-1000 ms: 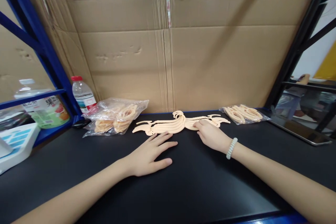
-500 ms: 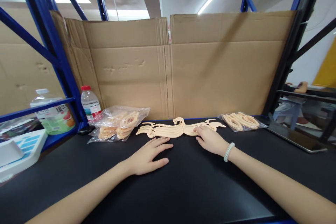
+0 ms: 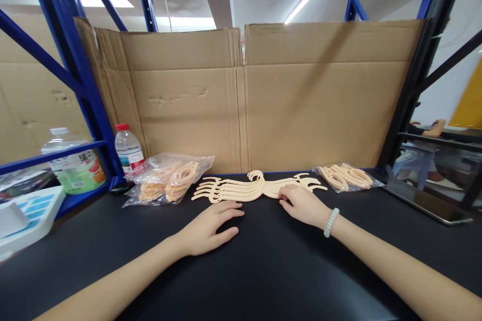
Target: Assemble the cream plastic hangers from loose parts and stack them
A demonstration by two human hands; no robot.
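Several cream plastic clothes hangers (image 3: 235, 189) lie overlapped in a fanned stack at the back of the black table, their hooks together at the middle. My left hand (image 3: 207, 228) is open, palm down on the table, its fingers spread just in front of the stack's left half. My right hand (image 3: 303, 204) wears a pale coiled band (image 3: 331, 222) at the wrist. Its bent fingers touch the right half of the hangers, and the thumb is apart from them, over the table. It covers part of the hangers' right arms.
Clear bags of cream hangers stand left (image 3: 169, 180) and right (image 3: 346, 176) of the stack. A red-capped water bottle (image 3: 128, 148), a juice bottle (image 3: 77, 165) and a white-and-blue item (image 3: 37, 215) are at the left. A phone-like slab (image 3: 429, 200) lies right. Cardboard (image 3: 320, 100) closes the back.
The hangers have spread further apart, with more separate arm ends showing on both sides. Both hands have stayed nearly in place, and the view has shifted slightly.
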